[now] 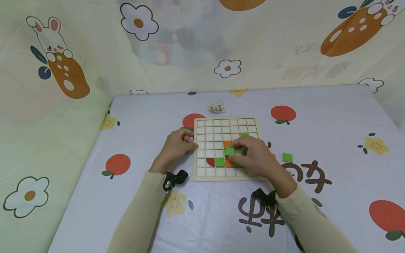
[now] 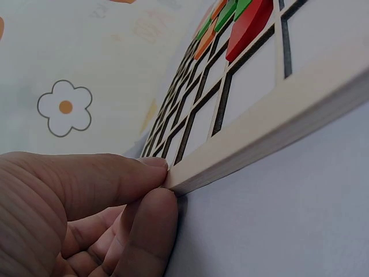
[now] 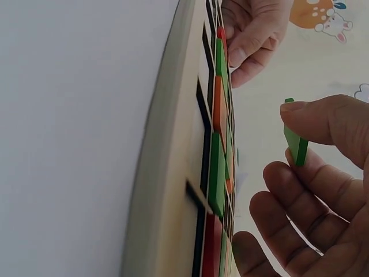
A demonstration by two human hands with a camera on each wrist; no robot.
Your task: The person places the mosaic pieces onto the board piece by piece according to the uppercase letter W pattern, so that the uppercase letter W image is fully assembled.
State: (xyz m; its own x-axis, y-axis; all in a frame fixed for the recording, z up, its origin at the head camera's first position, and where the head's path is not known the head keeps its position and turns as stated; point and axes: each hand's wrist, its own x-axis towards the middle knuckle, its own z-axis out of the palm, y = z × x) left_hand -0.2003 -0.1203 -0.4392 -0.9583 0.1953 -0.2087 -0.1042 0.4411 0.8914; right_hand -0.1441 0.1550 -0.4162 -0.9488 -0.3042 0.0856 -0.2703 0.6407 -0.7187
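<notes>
A wooden grid board (image 1: 227, 178) lies on the table in front of both hands. My left hand (image 1: 175, 144) pinches its left edge between thumb and finger, seen close up in the left wrist view. Over the board's middle, my right hand (image 1: 257, 154) holds a green square tile (image 3: 296, 141) between thumb and fingertip, tilted and above the cells. In the grid sit a red rounded piece (image 1: 210, 161), a green tile (image 1: 219, 162), and orange tiles, one (image 1: 227, 144) just behind the held tile. Another green tile (image 1: 244, 134) lies farther back. The right hand hides several cells.
A loose green tile (image 1: 287, 157) lies on the table right of the board, with an orange tile (image 1: 273, 155) partly hidden by the right wrist. A small card with a printed grid (image 1: 216, 106) lies behind the board. A patterned cloth (image 1: 316, 133) covers the table.
</notes>
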